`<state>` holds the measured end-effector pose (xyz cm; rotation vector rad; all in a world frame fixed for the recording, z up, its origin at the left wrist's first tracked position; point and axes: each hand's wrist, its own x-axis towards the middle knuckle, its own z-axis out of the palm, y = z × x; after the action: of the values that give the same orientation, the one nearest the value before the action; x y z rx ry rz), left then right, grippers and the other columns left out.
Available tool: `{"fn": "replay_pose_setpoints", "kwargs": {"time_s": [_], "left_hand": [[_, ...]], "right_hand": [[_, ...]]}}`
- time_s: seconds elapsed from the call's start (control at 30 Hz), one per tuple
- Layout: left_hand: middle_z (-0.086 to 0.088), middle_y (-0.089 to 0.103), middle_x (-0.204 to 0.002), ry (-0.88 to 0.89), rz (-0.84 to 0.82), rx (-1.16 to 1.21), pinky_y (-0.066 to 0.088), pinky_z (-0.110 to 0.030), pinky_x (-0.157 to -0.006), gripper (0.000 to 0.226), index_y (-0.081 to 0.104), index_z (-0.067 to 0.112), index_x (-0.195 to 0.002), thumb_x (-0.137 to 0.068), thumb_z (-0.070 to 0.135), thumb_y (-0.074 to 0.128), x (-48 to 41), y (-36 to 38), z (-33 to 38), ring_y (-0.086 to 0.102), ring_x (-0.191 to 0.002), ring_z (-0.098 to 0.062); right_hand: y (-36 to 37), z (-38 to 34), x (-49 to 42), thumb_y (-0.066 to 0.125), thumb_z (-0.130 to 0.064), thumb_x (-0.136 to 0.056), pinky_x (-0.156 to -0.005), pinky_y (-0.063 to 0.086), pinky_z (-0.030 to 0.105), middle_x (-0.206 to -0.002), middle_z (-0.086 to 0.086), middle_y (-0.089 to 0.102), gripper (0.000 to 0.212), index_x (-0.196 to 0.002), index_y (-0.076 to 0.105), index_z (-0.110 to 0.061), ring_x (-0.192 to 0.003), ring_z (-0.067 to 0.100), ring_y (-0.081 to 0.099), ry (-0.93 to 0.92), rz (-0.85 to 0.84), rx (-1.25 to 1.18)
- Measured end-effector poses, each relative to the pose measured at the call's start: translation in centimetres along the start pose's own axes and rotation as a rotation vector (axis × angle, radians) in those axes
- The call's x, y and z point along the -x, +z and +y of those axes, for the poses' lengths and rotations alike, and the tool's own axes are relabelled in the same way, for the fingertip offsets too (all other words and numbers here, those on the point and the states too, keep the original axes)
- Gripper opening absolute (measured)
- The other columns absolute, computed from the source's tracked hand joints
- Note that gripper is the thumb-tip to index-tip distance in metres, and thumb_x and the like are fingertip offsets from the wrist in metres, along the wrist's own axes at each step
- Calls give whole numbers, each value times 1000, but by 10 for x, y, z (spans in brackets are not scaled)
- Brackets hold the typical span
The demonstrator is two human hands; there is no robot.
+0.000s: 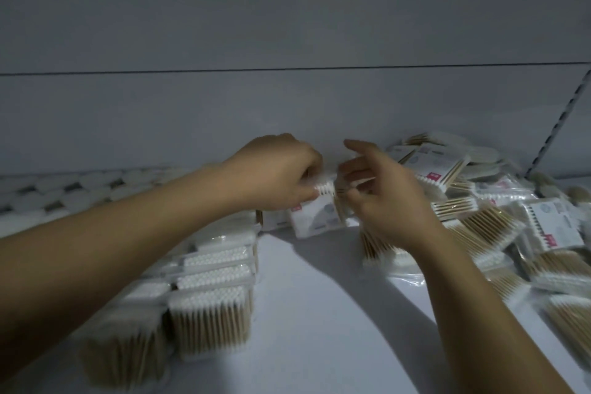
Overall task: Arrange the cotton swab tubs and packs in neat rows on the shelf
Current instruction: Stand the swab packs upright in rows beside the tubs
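Note:
A pack of wooden cotton swabs (315,216) stands near the back of the white shelf (319,313). My left hand (278,173) grips its top left edge with curled fingers. My right hand (383,195) pinches the pack's right end, its index finger lifted. Left of it, upright packs (211,307) stand in rows running towards me. A loose heap of packs (499,221) lies to the right.
Round white tubs (64,192) line the back left of the shelf. A grey back panel (287,105) rises behind. A slotted metal upright (559,125) stands at the far right. Bare shelf shows between the rows and the heap.

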<state>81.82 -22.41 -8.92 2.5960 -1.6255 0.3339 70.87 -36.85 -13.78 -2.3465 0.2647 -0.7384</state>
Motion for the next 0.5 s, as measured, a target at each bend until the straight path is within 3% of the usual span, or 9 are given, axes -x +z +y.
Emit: {"fn": "replay_pose_setpoints", "kwargs": {"time_s": [0.23,0.37,0.5], "left_hand": [[-3,64,-99,57,-78,-185,49,-33,-72,13,64,21,-98,-89,28,58,-3,27,-1,61,-90,-28],[-3,62,-107,50,-112,-224,41,-28,-71,17,63,24,-105,-90,21,57,-8,24,-6,60,-97,-27],[-3,66,-99,142,-99,-377,49,-32,-73,15,63,19,-99,-86,15,55,-5,25,-11,62,-88,-29]], "right_hand": [[-5,1,1,61,-9,-78,-89,51,41,-102,-7,66,55,-131,53,-24,-96,13,62,-32,54,90],[-5,3,0,60,-10,-78,-87,51,41,-101,-8,67,55,-131,52,-24,-93,13,63,-43,83,115],[-3,2,1,58,-12,-79,-87,51,40,-100,-12,65,55,-132,50,-27,-95,13,61,-49,51,121]]}}
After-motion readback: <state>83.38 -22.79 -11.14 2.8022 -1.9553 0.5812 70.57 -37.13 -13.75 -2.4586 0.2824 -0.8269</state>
